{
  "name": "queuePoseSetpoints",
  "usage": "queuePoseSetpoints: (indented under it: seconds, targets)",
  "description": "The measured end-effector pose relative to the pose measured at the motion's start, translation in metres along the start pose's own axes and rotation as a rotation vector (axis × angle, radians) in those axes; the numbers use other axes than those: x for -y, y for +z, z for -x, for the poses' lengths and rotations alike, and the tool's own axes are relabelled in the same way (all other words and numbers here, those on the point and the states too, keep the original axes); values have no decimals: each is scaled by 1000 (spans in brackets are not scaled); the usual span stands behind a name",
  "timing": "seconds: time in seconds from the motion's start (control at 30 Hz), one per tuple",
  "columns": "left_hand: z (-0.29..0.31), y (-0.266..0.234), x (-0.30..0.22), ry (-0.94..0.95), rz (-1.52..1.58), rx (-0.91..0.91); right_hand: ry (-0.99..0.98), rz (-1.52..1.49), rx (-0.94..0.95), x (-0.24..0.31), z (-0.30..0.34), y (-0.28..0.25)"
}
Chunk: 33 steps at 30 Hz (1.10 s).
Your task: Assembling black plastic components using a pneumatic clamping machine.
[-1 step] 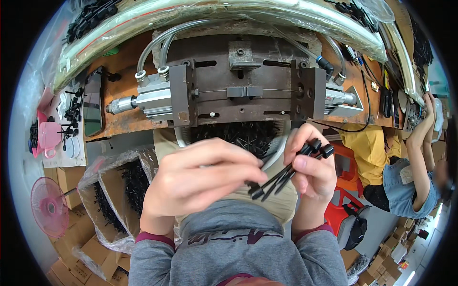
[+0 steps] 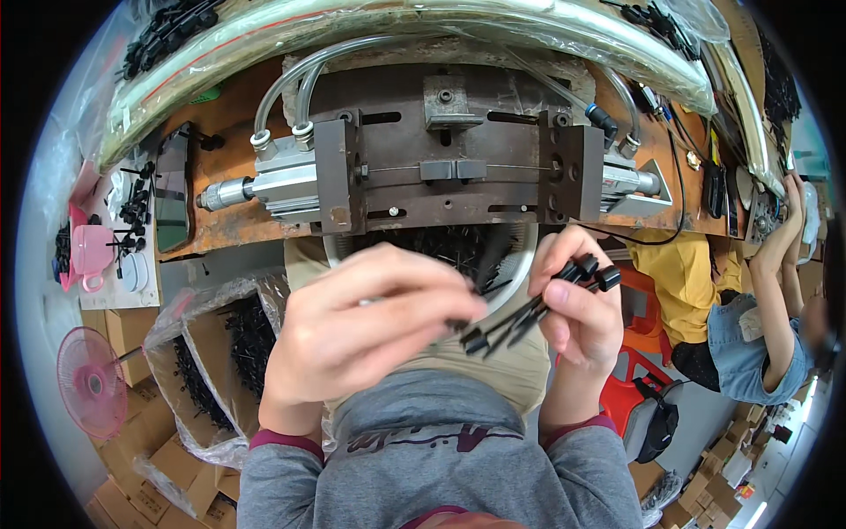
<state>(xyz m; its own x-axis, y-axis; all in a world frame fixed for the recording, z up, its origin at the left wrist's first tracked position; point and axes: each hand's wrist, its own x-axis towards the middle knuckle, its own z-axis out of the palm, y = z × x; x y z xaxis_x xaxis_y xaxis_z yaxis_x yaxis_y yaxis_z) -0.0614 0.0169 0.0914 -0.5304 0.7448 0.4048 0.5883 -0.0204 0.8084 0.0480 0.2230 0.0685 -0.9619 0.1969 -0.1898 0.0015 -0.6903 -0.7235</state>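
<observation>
My right hand (image 2: 577,309) is closed around several thin black plastic rods with wider round ends (image 2: 529,322). They slant down and left out of its fingers, two dark ends showing above the thumb. My left hand (image 2: 366,322) is beside their lower ends, fingers bent together and smeared by motion. A dark bit shows at its fingertips; whether it is gripped I cannot make out. Beyond the hands, over my lap, a white-rimmed basin (image 2: 527,264) holds many similar black pieces (image 2: 432,247). A blurred dark streak hangs above it.
A brown metal fixture (image 2: 445,189) with silver cylinders (image 2: 286,181) and clear hoses stands on the wooden bench (image 2: 225,227). Left are a dark-screened device (image 2: 174,185), a pink fan (image 2: 92,383) and a plastic-lined box (image 2: 220,370) of black parts. At right, a person (image 2: 758,344) works near a red stool (image 2: 630,379).
My left hand has shifted slightly left, away from the rods. A blurred dark streak now shows above the basin. My right hand keeps its grip, nearly in place.
</observation>
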Motion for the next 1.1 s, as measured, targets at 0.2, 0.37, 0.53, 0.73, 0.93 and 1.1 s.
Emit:
queuePoseSetpoints:
  seconds: [0.2,0.37,0.53,0.73,0.93,1.1]
  targets:
    - [1,23,15,-69,-424,-76,-143,97,-85,-1,-2,0]
    - [-2,44,21,-38,-616,-100,-177,111,-93,0,-1,2]
    - [-6,49,13,-72,-629,-111,-180,107,-106,0,-1,-2]
    - [-8,44,14,-30,-771,-55,-182,100,-101,0,-1,-2]
    - [-11,42,15,-92,-808,-18,-187,93,-109,0,1,-3]
    - [-11,36,11,-124,-780,17,-181,77,-110,0,2,-3]
